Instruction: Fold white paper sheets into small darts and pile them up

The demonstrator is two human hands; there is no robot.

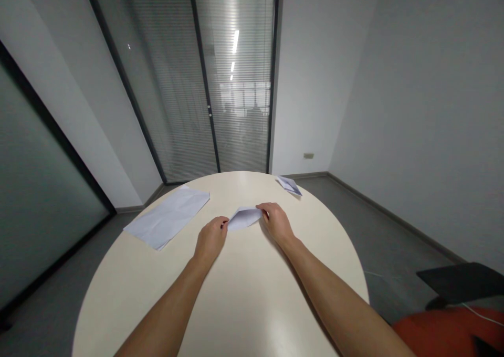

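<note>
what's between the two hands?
Head view: a folded white paper, its ends held by the left hand and the right hand.

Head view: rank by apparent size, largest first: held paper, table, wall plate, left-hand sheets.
1. Table
2. Left-hand sheets
3. Held paper
4. Wall plate

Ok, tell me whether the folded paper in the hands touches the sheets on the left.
Apart. The head view shows a strip of pale tabletop between the folded paper and the sheets.
</note>
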